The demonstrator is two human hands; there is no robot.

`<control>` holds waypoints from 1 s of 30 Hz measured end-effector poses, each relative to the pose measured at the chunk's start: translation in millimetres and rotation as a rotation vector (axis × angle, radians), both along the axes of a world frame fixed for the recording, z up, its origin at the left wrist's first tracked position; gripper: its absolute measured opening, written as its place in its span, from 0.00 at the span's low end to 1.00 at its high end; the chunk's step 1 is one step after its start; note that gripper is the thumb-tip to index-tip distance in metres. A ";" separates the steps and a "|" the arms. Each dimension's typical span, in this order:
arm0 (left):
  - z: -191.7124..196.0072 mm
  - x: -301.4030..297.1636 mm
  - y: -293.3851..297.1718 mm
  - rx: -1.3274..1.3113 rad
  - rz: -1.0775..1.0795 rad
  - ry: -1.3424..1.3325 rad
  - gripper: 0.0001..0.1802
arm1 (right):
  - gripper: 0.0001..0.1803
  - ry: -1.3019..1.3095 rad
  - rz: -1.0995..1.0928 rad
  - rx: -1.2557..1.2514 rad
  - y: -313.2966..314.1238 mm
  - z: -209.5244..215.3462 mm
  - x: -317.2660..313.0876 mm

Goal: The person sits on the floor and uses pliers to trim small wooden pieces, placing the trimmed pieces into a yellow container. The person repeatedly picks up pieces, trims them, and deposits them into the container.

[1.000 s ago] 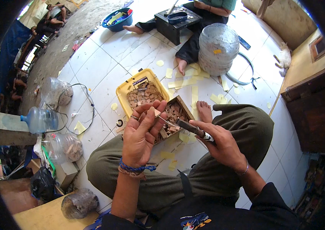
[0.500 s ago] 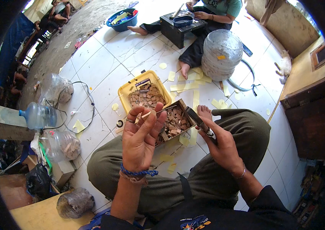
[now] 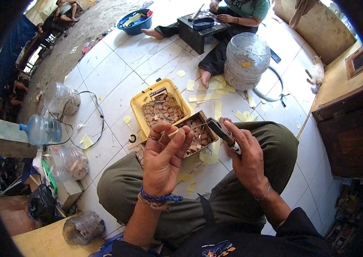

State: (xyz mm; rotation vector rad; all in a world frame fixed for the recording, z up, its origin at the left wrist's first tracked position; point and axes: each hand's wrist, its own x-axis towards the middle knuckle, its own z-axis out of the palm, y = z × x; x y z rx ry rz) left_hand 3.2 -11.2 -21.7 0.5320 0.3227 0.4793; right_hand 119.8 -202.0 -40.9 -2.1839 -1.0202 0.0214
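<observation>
- Your left hand [image 3: 164,156] pinches a small pale piece [image 3: 173,133] between thumb and fingers, near the yellow tray [image 3: 137,104]'s near edge
- Your right hand [image 3: 247,158] is wrapped around a dark-headed hand tool [image 3: 221,131]
- That tray holds many small brown tiles [image 3: 164,110]
- A wooden box [image 3: 205,148], by the tray's near right corner, holds pinkish-brown pieces [image 3: 201,136]
- Toward the floor [image 3: 117,85]'s far edge, a blue basin [image 3: 136,29] holds yellow scraps [image 3: 132,19]

Black short-sleeved tee [image 3: 288,239] with a blue-and-orange print [image 3: 218,248], ribbed olive pants [image 3: 123,186], black strap [image 3: 207,208] up front. Left hand [image 3: 164,160] rocks a ring [image 3: 153,138], plus blue braided bracelet [image 3: 160,198] and brownish bracelet [image 3: 150,203]; right wrist's got a silvery chain bracelet [image 3: 264,194].
</observation>
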 end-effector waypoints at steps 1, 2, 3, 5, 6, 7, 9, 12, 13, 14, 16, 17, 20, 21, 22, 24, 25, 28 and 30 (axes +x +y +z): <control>0.3 0.1 -0.2 -0.003 -0.009 0.005 0.16 | 0.44 -0.002 0.002 -0.002 -0.1 -0.1 -0.2; 0.6 0.2 -0.3 -0.006 -0.009 0.007 0.16 | 0.44 -0.010 -0.001 -0.005 -0.1 -0.2 -0.2; 0.7 0.3 -0.5 -0.010 0.002 0.008 0.16 | 0.44 -0.014 0.000 -0.004 -0.2 -0.4 -0.2; 1.0 0.3 -0.8 -0.008 -0.012 0.005 0.16 | 0.43 -0.026 -0.002 -0.005 -0.4 -0.6 -0.2; 1.2 0.2 -1.1 -0.009 -0.005 -0.003 0.16 | 0.43 -0.035 -0.003 -0.005 -0.5 -0.8 -0.2; 1.3 0.2 -1.4 -0.006 -0.021 0.005 0.16 | 0.42 -0.043 -0.005 -0.006 -0.6 -0.9 -0.2; 1.6 0.0 -2.2 -0.001 -0.023 0.005 0.15 | 0.41 -0.052 -0.016 0.001 -0.5 -1.1 -0.2; 2.1 0.3 -5.2 0.040 -0.060 0.017 0.15 | 0.39 -0.075 -0.016 0.026 -0.8 -0.8 1.1; 2.5 0.9 -5.2 0.122 -0.063 0.030 0.15 | 0.38 -0.084 -0.014 0.037 -1.0 -0.4 1.8; 3.0 1.6 -5.2 0.205 -0.059 0.029 0.15 | 0.38 -0.087 -0.008 0.037 -1.4 0.0 2.3; 5.2 2.8 -5.4 0.386 -0.051 0.087 0.15 | 0.38 -0.093 0.004 0.038 -2.4 0.8 3.1; 7.1 3.1 -5.5 0.483 -0.047 0.146 0.15 | 0.38 -0.092 0.006 0.042 -3.0 1.0 3.3; 14.6 0.1 -7.9 0.610 -0.085 0.257 0.14 | 0.37 -0.095 0.013 0.054 -5.9 0.9 4.0; 16.9 -0.8 -8.8 0.624 -0.093 0.264 0.13 | 0.37 -0.100 0.015 0.058 -6.7 0.3 4.2; 18.6 -1.4 -9.4 0.662 -0.108 0.308 0.13 | 0.37 -0.104 0.017 0.062 -7.2 -0.5 4.4; 21.0 -2.3 -8.8 0.741 -0.111 0.361 0.12 | 0.35 -0.111 0.031 0.061 -7.7 -1.7 5.9; 21.4 -2.3 -7.6 0.747 -0.127 0.344 0.12 | 0.33 -0.121 0.029 0.068 -7.1 -2.2 5.7; 21.6 -3.4 -2.8 0.761 -0.164 0.317 0.12 | 0.28 0.121 0.156 0.188 -5.3 1.3 4.9; 22.0 -5.4 0.2 0.767 -0.190 0.324 0.12 | 0.20 0.402 0.192 0.123 -8.3 9.4 2.2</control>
